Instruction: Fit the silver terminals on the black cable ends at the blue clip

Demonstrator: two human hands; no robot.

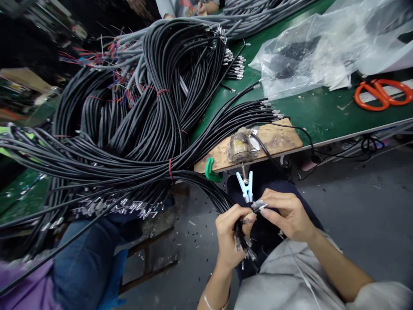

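While the left hand (230,230) wraps around the near end of a bunch of black cables (206,183), the right hand (292,215) works one cable end (259,206) just beside it. Left grip: fingers curled around the bunch, several silver-tipped ends poking out below the fist. Right grip: thumb and fingers pinching that one cable end, silvery at the tip; exact finger contact too small to tell. Both hands sit above the person's lap, off the near edge of the bench (322,125).

Bunch runs from the hands up and left to the bench edge, near a red tie (170,168). Just beyond the cable end hangs a light-blue clothespin (247,189), below a shaft from a round, motor-like part (241,147) on a wooden board (277,134). Green clamp (212,170) on the board's near edge, left of the motor-like part.

Left half of bench: big heap of black cable coils (161,69), silver tips out. Grey cables (258,17) run along the far side. Far right: clear plastic bag (303,56), then orange-handled scissors (380,94) nearer the edge. Co-worker's hand (202,8) at the far side.
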